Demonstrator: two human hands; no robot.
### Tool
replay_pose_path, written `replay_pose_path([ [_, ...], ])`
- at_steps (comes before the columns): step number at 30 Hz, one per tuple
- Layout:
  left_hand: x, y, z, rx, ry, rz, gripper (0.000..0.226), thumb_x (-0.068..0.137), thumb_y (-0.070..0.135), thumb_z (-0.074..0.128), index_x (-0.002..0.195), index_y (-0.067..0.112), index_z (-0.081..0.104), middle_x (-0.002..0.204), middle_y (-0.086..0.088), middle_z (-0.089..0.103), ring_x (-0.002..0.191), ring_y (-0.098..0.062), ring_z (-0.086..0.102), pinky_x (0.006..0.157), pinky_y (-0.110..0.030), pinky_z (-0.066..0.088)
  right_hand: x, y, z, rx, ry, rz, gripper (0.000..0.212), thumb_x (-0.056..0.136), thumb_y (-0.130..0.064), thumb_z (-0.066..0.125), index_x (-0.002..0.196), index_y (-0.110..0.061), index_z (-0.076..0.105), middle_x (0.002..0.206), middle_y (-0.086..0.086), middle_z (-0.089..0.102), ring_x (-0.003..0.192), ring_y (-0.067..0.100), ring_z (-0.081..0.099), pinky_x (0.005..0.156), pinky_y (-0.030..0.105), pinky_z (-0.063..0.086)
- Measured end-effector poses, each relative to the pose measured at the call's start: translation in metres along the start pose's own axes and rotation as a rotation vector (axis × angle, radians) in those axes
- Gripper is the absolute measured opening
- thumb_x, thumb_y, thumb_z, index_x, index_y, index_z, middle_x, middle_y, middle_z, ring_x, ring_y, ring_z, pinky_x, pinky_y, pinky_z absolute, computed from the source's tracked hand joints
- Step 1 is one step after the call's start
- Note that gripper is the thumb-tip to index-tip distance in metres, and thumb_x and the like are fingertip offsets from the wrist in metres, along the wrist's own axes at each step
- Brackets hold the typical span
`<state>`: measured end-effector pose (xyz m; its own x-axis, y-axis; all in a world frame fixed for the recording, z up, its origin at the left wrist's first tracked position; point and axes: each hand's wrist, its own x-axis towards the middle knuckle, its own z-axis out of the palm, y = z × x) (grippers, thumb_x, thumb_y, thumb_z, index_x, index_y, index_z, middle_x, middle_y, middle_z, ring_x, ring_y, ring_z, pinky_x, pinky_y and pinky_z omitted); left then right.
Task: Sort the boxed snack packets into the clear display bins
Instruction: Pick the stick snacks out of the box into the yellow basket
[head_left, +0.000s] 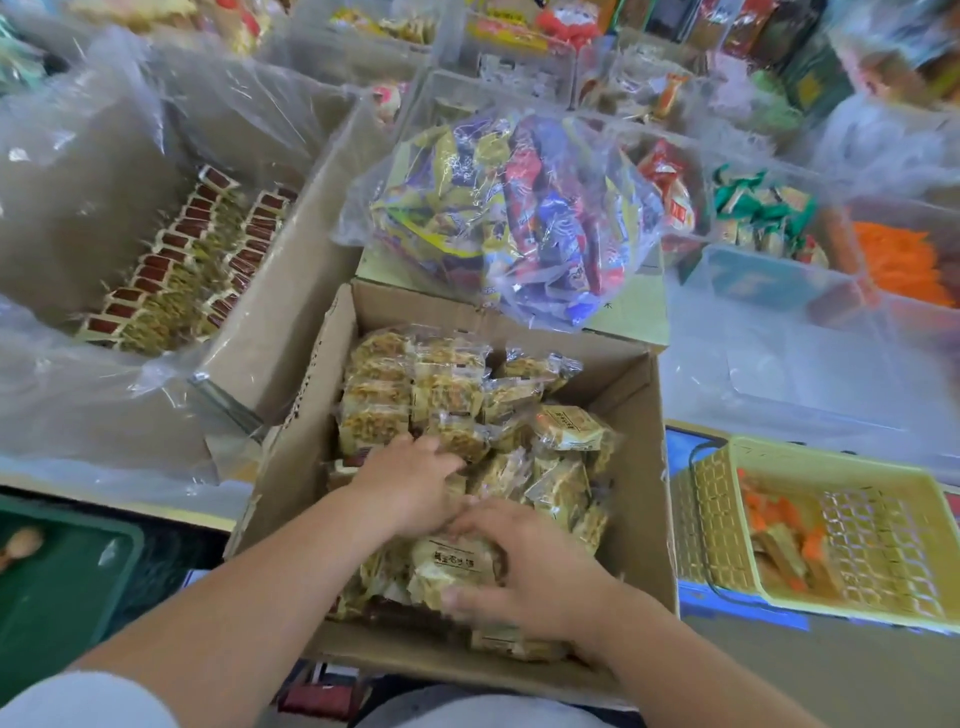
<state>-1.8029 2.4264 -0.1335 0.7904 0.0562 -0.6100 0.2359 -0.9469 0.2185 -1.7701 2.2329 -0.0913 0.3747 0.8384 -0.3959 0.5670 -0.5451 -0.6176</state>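
An open cardboard box (636, 426) in front of me holds several small yellow snack packets (447, 395) in clear wrap. Both hands are down inside it. My left hand (410, 486) lies over the packets in the middle of the box, fingers curled into them. My right hand (524, 577) grips a bunch of packets (457, 564) at the near side, thumb under and fingers over them. At the upper left, a larger carton lined with clear plastic (291, 260) holds rows of the same kind of packets (171, 275) standing on edge.
A clear bag of mixed colourful snacks (514, 218) lies on a box just behind the open one. Clear display bins (769, 280) with other snacks fill the right and the back. A yellow basket (821, 525) sits at right, a green tray (62, 571) at lower left.
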Motion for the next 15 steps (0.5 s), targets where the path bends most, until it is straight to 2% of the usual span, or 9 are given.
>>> replay_pose_path([
  [3, -0.006, -0.003, 0.009, 0.088, -0.039, 0.023, 0.083, 0.081, 0.087, 0.033, 0.147, 0.038, 0.046, 0.148, -0.006, 0.043, 0.138, -0.034, 0.035, 0.106, -0.053, 0.037, 0.0, 0.018, -0.03, -0.048, 0.396, 0.04, 0.045, 0.09, -0.064, 0.055, 0.115, -0.029, 0.068, 0.117, -0.013, 0.066, 0.115, 0.004, 0.053, 0.1, 0.033, 0.049],
  [5, -0.014, -0.008, 0.015, 0.087, -0.015, 0.053, 0.082, 0.079, 0.086, 0.037, 0.141, 0.035, 0.051, 0.144, -0.004, 0.043, 0.133, -0.03, 0.037, 0.105, -0.051, 0.039, 0.01, 0.034, -0.056, -0.148, 0.558, 0.16, 0.04, 0.092, -0.056, 0.057, 0.114, -0.025, 0.069, 0.121, -0.007, 0.065, 0.121, 0.012, 0.052, 0.105, 0.037, 0.046],
  [6, -0.019, -0.011, 0.016, 0.073, -0.009, 0.059, 0.081, 0.078, 0.085, 0.038, 0.14, 0.034, 0.053, 0.15, -0.003, 0.04, 0.136, -0.03, 0.035, 0.108, -0.052, 0.037, 0.019, 0.042, -0.068, -0.19, 0.547, 0.243, 0.043, 0.093, -0.055, 0.057, 0.12, -0.024, 0.067, 0.126, -0.004, 0.062, 0.124, 0.016, 0.05, 0.106, 0.038, 0.045],
  [9, -0.036, -0.018, 0.018, 0.055, -0.019, 0.057, 0.077, 0.083, 0.084, 0.038, 0.138, 0.032, 0.054, 0.167, 0.003, 0.026, 0.152, -0.026, 0.023, 0.119, -0.054, 0.025, 0.05, 0.068, -0.094, -0.179, 0.361, 0.44, 0.063, 0.092, -0.059, 0.057, 0.139, -0.018, 0.055, 0.136, 0.002, 0.056, 0.129, 0.025, 0.05, 0.108, 0.043, 0.045],
  [11, -0.047, -0.021, 0.019, 0.028, -0.011, 0.043, 0.06, 0.086, 0.081, 0.039, 0.121, 0.036, 0.057, 0.165, 0.007, 0.031, 0.151, -0.022, 0.027, 0.12, -0.05, 0.025, 0.071, 0.084, -0.1, -0.03, 0.287, 0.528, 0.067, 0.088, -0.062, 0.059, 0.135, -0.014, 0.052, 0.127, 0.007, 0.062, 0.117, 0.029, 0.059, 0.098, 0.044, 0.051],
  [13, -0.054, -0.025, 0.02, 0.016, 0.015, 0.008, 0.048, 0.085, 0.08, 0.042, 0.096, 0.035, 0.055, 0.146, 0.009, 0.049, 0.136, -0.019, 0.042, 0.109, -0.041, 0.036, 0.09, 0.098, -0.099, 0.077, 0.254, 0.63, 0.079, 0.084, -0.067, 0.063, 0.133, -0.007, 0.047, 0.117, 0.008, 0.064, 0.105, 0.028, 0.062, 0.087, 0.041, 0.052],
  [15, -0.061, -0.027, 0.018, -0.003, 0.034, -0.042, 0.048, 0.085, 0.08, 0.044, 0.091, 0.033, 0.05, 0.11, 0.013, 0.053, 0.109, -0.015, 0.048, 0.089, -0.035, 0.039, 0.1, 0.108, -0.094, 0.16, 0.284, 0.713, 0.098, 0.075, -0.073, 0.069, 0.138, -0.004, 0.039, 0.117, 0.008, 0.061, 0.102, 0.029, 0.061, 0.08, 0.038, 0.05],
])
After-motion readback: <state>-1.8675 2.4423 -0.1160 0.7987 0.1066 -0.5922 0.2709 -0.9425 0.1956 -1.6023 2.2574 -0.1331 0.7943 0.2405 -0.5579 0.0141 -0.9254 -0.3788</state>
